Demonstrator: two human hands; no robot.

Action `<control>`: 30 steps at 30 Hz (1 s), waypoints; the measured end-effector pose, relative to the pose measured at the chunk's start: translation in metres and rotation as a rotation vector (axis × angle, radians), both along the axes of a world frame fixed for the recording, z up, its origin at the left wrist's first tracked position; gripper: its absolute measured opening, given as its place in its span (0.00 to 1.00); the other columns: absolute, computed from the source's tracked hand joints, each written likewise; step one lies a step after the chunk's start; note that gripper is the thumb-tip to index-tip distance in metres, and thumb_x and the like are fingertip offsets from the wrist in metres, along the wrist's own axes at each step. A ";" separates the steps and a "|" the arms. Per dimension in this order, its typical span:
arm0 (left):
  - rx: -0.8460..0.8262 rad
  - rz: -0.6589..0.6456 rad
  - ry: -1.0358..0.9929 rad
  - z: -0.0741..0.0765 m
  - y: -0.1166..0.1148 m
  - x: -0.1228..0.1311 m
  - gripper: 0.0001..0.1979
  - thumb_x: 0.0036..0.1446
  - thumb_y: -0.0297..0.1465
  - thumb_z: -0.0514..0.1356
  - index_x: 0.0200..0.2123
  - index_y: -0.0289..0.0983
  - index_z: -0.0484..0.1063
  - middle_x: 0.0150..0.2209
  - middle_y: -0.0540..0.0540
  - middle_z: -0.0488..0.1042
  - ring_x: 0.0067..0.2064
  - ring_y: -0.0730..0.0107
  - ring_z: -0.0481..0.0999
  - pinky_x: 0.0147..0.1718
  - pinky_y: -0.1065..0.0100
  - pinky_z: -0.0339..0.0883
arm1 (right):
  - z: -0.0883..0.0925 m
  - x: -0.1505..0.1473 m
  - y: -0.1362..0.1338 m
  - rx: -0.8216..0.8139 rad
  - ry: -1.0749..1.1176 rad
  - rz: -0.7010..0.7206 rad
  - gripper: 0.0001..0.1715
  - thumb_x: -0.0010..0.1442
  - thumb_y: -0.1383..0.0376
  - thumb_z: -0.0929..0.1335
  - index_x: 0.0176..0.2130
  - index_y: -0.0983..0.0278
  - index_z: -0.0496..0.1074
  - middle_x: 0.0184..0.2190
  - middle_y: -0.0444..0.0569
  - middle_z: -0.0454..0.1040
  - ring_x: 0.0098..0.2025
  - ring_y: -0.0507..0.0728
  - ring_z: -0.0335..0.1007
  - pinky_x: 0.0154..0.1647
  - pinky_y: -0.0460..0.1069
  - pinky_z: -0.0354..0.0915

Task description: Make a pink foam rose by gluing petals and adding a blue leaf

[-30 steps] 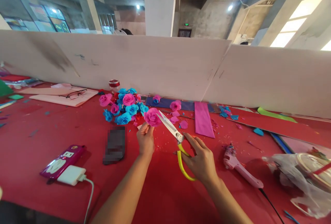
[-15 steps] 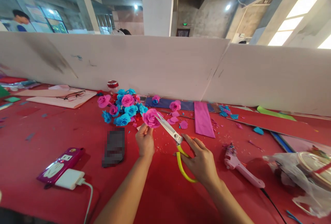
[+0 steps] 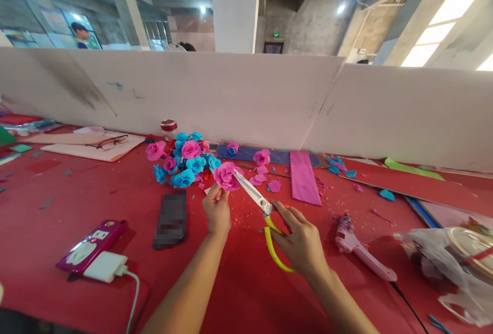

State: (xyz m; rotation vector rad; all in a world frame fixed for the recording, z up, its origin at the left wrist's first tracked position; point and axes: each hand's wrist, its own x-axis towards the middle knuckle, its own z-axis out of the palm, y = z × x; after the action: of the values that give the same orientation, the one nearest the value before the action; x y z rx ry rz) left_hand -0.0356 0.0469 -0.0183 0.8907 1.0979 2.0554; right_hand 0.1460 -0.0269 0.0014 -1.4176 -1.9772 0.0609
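Note:
Between the fingertips of my left hand [image 3: 217,213] a pink paper rose [image 3: 226,175] is pinched from below, its bloom facing up. My right hand [image 3: 302,239] grips scissors [image 3: 256,195] with yellow handles, and their blade tips touch the rose's right petals. The blades look nearly closed. Just behind my left hand lies a heap of blue, pink and red paper roses [image 3: 184,177]. Another pink rose [image 3: 262,157] and loose pink petals [image 3: 274,186] lie beyond the scissors, beside a folded pink paper strip [image 3: 304,177].
A pink glue gun [image 3: 362,254] with a black cord lies at right, near a clear plastic bag [image 3: 435,262]. At left are a blurred dark rectangular object [image 3: 170,219], a purple power strip [image 3: 92,244] with a white charger [image 3: 106,267], and glasses [image 3: 111,142]. A white partition [image 3: 215,92] rises behind.
My hands, the rose and the scissors hold almost the same pose. In the background, a person has moved to the right behind the partition.

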 end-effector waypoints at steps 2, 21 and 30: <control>0.006 -0.014 -0.004 0.000 0.000 0.000 0.07 0.45 0.34 0.66 0.29 0.39 0.76 0.32 0.50 0.78 0.38 0.68 0.74 0.41 0.69 0.65 | 0.001 -0.001 0.000 -0.016 0.010 0.004 0.27 0.55 0.61 0.68 0.55 0.61 0.66 0.41 0.51 0.75 0.35 0.56 0.74 0.32 0.46 0.68; 0.003 0.020 0.070 -0.001 0.002 -0.006 0.03 0.46 0.30 0.64 0.27 0.38 0.75 0.25 0.54 0.71 0.30 0.73 0.67 0.33 0.73 0.61 | 0.004 0.009 0.001 -0.044 -0.014 0.030 0.28 0.54 0.58 0.70 0.53 0.60 0.66 0.42 0.51 0.75 0.38 0.57 0.75 0.37 0.47 0.68; -0.033 0.069 0.268 -0.001 0.001 -0.015 0.06 0.50 0.31 0.60 0.31 0.37 0.75 0.27 0.50 0.74 0.34 0.68 0.72 0.35 0.71 0.64 | 0.010 0.018 0.000 0.018 -0.096 0.024 0.28 0.53 0.62 0.70 0.54 0.57 0.65 0.40 0.47 0.75 0.36 0.56 0.75 0.33 0.47 0.66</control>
State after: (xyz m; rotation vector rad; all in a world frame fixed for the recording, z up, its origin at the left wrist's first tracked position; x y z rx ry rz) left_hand -0.0503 0.0476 -0.0196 1.1508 1.3159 2.0070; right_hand 0.1636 -0.0273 0.0118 -1.4093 -2.0679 -0.0141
